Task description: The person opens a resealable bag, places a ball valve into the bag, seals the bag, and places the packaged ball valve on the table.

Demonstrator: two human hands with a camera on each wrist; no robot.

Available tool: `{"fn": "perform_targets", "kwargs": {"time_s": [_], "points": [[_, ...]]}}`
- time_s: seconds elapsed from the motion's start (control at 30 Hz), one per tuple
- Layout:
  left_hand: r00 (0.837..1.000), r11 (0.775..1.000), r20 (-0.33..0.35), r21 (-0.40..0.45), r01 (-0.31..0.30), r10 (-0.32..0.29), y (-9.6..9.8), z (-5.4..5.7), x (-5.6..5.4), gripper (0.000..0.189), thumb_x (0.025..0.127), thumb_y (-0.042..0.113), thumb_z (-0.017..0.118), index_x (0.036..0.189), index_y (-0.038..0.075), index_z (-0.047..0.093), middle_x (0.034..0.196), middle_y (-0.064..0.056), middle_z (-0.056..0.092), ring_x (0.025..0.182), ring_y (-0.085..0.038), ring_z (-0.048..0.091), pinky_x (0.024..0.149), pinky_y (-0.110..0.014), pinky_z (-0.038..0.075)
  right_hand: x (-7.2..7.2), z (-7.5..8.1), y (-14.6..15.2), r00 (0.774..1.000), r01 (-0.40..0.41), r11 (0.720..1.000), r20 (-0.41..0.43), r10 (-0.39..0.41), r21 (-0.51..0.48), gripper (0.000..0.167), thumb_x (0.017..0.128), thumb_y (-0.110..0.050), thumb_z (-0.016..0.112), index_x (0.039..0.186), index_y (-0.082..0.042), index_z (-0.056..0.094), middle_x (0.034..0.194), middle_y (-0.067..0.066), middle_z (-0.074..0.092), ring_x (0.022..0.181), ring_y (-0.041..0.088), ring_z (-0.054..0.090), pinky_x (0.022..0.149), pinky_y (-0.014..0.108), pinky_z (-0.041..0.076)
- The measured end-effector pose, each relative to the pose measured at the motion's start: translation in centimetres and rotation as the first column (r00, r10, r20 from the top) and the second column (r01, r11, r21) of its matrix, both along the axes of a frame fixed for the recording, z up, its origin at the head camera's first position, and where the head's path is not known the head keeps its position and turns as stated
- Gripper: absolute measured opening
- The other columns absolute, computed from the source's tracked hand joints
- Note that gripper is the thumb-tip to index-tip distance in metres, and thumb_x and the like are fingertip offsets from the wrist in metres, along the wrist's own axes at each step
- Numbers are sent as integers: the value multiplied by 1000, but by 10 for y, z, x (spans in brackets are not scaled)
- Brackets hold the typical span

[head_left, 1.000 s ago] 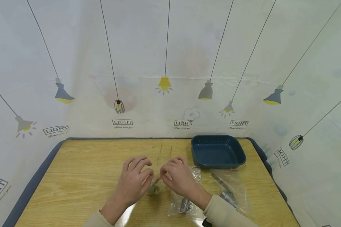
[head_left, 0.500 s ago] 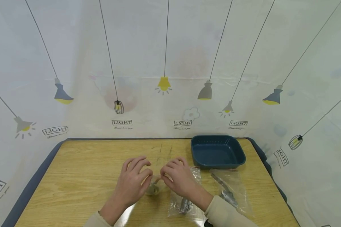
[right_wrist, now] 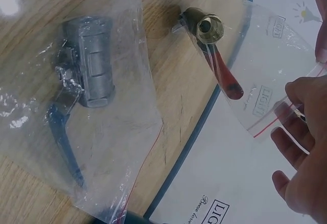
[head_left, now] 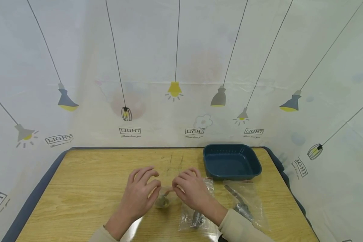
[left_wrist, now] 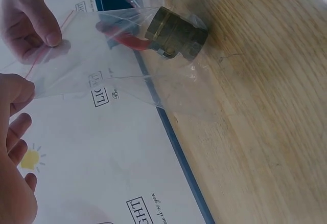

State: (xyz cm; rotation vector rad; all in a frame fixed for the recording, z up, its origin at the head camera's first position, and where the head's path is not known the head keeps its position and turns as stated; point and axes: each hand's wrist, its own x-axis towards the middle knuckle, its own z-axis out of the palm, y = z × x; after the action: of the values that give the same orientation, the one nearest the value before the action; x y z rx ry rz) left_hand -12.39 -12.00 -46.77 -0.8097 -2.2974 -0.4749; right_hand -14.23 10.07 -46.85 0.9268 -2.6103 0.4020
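Observation:
A clear zip bag (left_wrist: 76, 73) with a red seal line hangs between my two hands above the table. Inside it, at the bottom, sits a brass ball valve (left_wrist: 176, 34) with a red lever handle (right_wrist: 225, 75). My left hand (head_left: 140, 195) pinches one end of the bag's mouth between thumb and index finger, its other fingers spread loosely. At the opposite end of the mouth, my right hand (head_left: 192, 190) pinches the seal edge with thumb and fingertips. From the head view, the bag's film is faint and partly hidden by the hands.
Beneath my right forearm lies a clear bag with a grey valve (right_wrist: 94, 60) that has a blue handle. Another bagged valve (head_left: 244, 210) is to its right. A dark blue basin (head_left: 233, 164) stands at the back right, near the patterned wall sheet.
My left hand has shifted slightly left and the bagged brass valve has drifted a little left with it. Both hands keep their pinch on the bag.

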Motion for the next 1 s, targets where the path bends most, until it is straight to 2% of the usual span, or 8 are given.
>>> {"fn": "perform_targets", "kwargs": {"time_s": [0.4, 0.73, 1.0], "points": [[1000, 1000, 4, 1, 2, -2, 1, 0, 0, 6, 79, 19, 74, 80, 20, 68, 111, -1, 64, 122, -26, 54, 101, -48, 36, -2, -1, 1, 1000, 25, 999, -18, -24, 25, 9, 88, -28, 71, 82, -31, 64, 96, -13, 68, 99, 11, 62, 105, 46, 41], [1000, 1000, -24, 13, 6, -6, -1, 0, 0, 8, 77, 19, 75, 78, 20, 67, 109, -1, 65, 121, -26, 55, 99, -49, 38, -3, -5, 6, 999, 31, 998, -30, -30, 59, 8, 88, -28, 71, 83, -32, 64, 94, -14, 67, 97, 10, 62, 103, 43, 41], [1000, 1000, -18, 15, 8, -8, 0, 1, 0, 10, 76, 18, 77, 78, 19, 67, 110, -1, 64, 122, -27, 55, 100, -49, 38, -4, -8, 9, 998, 27, 999, -62, -25, 41, 10, 86, -27, 72, 82, -32, 65, 96, -12, 67, 97, 12, 63, 102, 45, 42]]}}
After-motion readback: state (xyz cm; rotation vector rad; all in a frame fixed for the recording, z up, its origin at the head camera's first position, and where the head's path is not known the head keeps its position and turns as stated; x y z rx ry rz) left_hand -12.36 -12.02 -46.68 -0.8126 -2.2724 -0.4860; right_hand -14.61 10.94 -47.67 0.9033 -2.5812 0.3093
